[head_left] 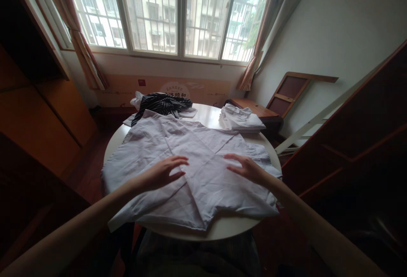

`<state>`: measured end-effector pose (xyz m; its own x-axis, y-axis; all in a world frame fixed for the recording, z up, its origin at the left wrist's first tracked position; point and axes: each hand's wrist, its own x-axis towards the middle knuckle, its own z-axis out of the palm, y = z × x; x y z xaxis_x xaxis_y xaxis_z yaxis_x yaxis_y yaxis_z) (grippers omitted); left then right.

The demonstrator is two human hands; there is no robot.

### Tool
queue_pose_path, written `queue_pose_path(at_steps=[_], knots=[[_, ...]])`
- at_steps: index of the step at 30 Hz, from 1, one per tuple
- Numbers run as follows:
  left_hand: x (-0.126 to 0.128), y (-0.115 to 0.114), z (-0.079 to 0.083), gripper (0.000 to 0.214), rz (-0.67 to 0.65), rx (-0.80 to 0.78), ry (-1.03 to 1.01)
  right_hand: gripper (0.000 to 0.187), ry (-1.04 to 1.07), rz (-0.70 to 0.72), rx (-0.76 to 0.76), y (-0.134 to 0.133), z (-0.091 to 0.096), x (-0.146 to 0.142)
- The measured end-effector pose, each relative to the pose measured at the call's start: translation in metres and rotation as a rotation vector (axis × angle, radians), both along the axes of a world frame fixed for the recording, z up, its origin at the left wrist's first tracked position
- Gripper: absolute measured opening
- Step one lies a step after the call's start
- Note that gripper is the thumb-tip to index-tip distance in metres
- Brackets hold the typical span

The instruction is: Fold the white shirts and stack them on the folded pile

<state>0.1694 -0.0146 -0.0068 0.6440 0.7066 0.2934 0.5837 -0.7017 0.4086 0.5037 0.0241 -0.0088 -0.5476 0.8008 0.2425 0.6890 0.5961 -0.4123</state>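
Observation:
A white garment (pixel 203 183), seemingly a shirt, lies spread and creased over the round white table (pixel 222 228). Its left part hangs past the table's edge. My left hand (pixel 165 172) is over the middle of the cloth, fingers apart and holding nothing. Facing it from the right, my right hand (pixel 244 169) is also open, with thumb and fingers spread and nothing in them. Whether the fingertips touch the cloth, I cannot tell.
Behind the garment lies a heap of black striped cloth (pixel 162 104) with white cloth. Folded white clothes (pixel 241 118) are stacked at the back right. A wooden desk (pixel 254 109) stands beyond, below the window. Dark wooden furniture (pixel 343 149) rises at the right.

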Motion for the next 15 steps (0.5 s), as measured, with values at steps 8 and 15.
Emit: queue_pose_path(at_steps=[8,15], knots=[[0.011,-0.094,-0.022,0.024,-0.101,0.058,0.134,0.039,-0.043,0.274,0.021,-0.096,-0.019,-0.019],[-0.033,-0.107,-0.035,0.035,0.103,0.29,0.199,0.044,-0.062,0.258,0.114,-0.1,-0.037,-0.02]])
